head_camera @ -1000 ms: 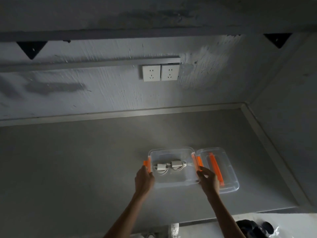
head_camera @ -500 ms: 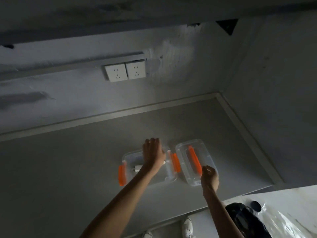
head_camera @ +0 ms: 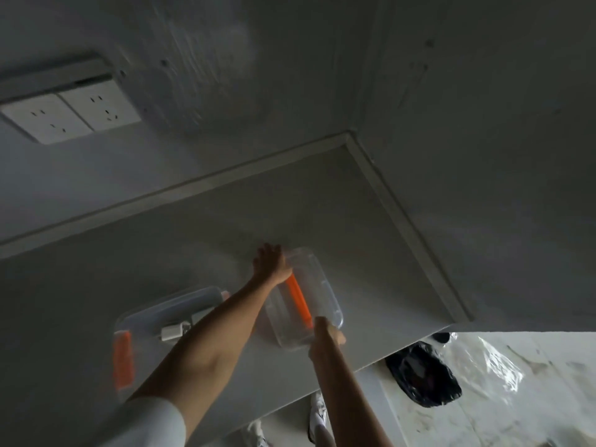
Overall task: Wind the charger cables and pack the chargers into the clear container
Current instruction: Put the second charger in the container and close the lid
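**Both hands on the lid, chargers in the container**

I see the clear container (head_camera: 174, 309) on the grey table (head_camera: 371, 240), a white charger (head_camera: 172, 332) inside, orange latch (head_camera: 123, 362) on its near end. Just right of it is the clear lid (head_camera: 317, 285) with orange handle (head_camera: 298, 298). Left hand (head_camera: 269, 264) grips the lid's far end, fingers curled over the edge. Right hand (head_camera: 325, 333) holds the near end; its fingers are hidden, can't tell. Wall sockets (head_camera: 69, 114) upper left, black bag (head_camera: 422, 375) on the floor.

Lid (head_camera: 317, 285) right of container (head_camera: 167, 312)
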### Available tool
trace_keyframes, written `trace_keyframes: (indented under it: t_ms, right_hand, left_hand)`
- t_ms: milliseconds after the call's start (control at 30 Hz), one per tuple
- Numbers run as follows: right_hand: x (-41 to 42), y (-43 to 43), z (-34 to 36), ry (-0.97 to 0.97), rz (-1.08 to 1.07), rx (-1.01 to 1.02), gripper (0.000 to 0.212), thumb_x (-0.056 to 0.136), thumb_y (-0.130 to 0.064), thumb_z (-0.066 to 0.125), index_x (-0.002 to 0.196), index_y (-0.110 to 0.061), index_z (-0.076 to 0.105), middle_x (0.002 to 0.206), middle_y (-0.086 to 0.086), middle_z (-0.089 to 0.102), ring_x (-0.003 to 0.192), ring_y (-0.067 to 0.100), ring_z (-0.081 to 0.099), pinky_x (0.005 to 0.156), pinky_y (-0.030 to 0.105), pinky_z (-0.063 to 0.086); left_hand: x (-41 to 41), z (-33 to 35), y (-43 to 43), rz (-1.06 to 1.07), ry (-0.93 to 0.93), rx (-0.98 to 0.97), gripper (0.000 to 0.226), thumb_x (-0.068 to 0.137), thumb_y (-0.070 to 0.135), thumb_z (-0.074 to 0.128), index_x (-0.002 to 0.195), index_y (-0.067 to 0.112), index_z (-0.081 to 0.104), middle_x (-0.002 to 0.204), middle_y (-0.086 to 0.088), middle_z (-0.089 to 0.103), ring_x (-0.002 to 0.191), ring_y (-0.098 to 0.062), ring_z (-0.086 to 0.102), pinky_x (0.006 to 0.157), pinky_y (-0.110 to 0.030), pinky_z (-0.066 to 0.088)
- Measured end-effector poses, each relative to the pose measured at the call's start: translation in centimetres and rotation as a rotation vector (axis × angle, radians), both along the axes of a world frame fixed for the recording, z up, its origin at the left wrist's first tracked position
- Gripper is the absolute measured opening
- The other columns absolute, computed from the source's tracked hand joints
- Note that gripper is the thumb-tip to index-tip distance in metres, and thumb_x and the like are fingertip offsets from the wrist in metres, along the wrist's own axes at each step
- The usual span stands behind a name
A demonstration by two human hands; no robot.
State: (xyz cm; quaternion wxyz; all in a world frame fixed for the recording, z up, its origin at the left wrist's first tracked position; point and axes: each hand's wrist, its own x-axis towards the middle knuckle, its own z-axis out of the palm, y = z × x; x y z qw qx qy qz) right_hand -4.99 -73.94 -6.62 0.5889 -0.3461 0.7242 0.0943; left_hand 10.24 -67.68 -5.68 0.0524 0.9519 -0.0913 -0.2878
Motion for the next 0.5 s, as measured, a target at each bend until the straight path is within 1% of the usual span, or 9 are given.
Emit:
trace_keyframes:
  t_ms: [67,133,233,267,300,367,400,433,500]
  right_hand:
    - [0.5,-0.1,-0.4,0.001,-0.002,0.022,0.045,0.08,-0.013,0.061,0.121,0.002,0.051,0.094,0.017,0.05,0.08,0.03,0.054,0.05,0.032,0.042]
    - [0.6,-0.6,-0.6,-0.022,-0.03,0.0,0.044,0.076,-0.016,0.06,0.116,-0.001,0.051,0.092,0.017,0.053,0.08,0.031,0.058,0.063,0.036,0.049]
    - [0.8,-1.7,-1.1,-0.076,-0.041,-0.031,0.033,0.079,-0.021,0.059,0.107,-0.008,0.046,0.098,0.016,0.051,0.087,0.031,0.053,0.083,0.048,0.052]
    - [1.2,-2.3,-1.2,-0.109,-0.025,-0.047,0.029,0.082,-0.023,0.057,0.106,-0.009,0.05,0.097,0.016,0.052,0.087,0.03,0.052,0.088,0.049,0.051]
    - [1.6,-2.8,-1.1,-0.159,0.002,-0.069,0.028,0.086,-0.027,0.055,0.108,-0.008,0.055,0.093,0.015,0.052,0.084,0.028,0.051,0.087,0.047,0.049]
    - [2.8,-3.0,0.0,-0.282,0.077,-0.139,0.032,0.094,-0.033,0.05,0.11,-0.008,0.062,0.086,0.015,0.051,0.076,0.025,0.05,0.076,0.042,0.044]
    - [3.6,-2.7,0.8,-0.359,0.119,-0.184,0.03,0.096,-0.029,0.049,0.114,-0.009,0.062,0.087,0.017,0.053,0.076,0.025,0.05,0.074,0.041,0.043]
    - [4.5,-2.0,1.7,-0.434,0.166,-0.232,0.03,0.097,-0.021,0.049,0.123,-0.01,0.06,0.092,0.022,0.055,0.079,0.026,0.049,0.073,0.04,0.042]
    - [6.8,0.1,3.6,-0.559,0.268,-0.301,0.042,0.096,-0.004,0.045,0.137,-0.01,0.052,0.096,0.037,0.055,0.079,0.026,0.046,0.07,0.037,0.04]
  left_hand:
    - [0.3,-0.1,-0.1,-0.008,-0.025,-0.009,0.051,0.094,0.028,0.053,0.14,0.01,0.046,0.146,-0.023,0.041,0.135,-0.038,0.039,0.109,-0.043,0.036]
    - [0.7,0.1,-0.3,-0.025,-0.066,-0.026,0.042,0.093,0.025,0.053,0.133,0.012,0.053,0.139,-0.019,0.049,0.13,-0.036,0.044,0.105,-0.042,0.04]
    - [1.0,1.5,-0.5,-0.047,-0.188,-0.038,0.039,0.094,0.025,0.051,0.131,0.012,0.054,0.135,-0.017,0.05,0.128,-0.035,0.045,0.102,-0.042,0.039]
    - [1.1,2.1,-0.6,-0.047,-0.241,-0.04,0.039,0.094,0.025,0.05,0.13,0.011,0.053,0.135,-0.016,0.05,0.127,-0.035,0.045,0.101,-0.042,0.038]
    - [1.1,2.9,-0.2,-0.038,-0.296,-0.044,0.038,0.095,0.025,0.049,0.13,0.011,0.051,0.134,-0.016,0.05,0.126,-0.035,0.045,0.1,-0.042,0.038]
    - [1.1,5.0,1.5,0.016,-0.388,-0.066,0.04,0.096,0.027,0.049,0.132,0.011,0.048,0.134,-0.016,0.049,0.124,-0.034,0.045,0.098,-0.042,0.037]
    - [1.2,6.2,2.8,0.064,-0.419,-0.086,0.042,0.096,0.028,0.05,0.133,0.01,0.046,0.135,-0.016,0.049,0.123,-0.035,0.045,0.098,-0.042,0.036]
    - [1.3,7.5,4.7,0.122,-0.439,-0.113,0.044,0.096,0.03,0.051,0.134,0.009,0.045,0.135,-0.017,0.048,0.123,-0.035,0.045,0.098,-0.043,0.036]
    - [1.9,10.5,9.5,0.25,-0.461,-0.178,0.051,0.094,0.034,0.055,0.136,0.006,0.044,0.134,-0.02,0.049,0.123,-0.038,0.046,0.098,-0.044,0.037]
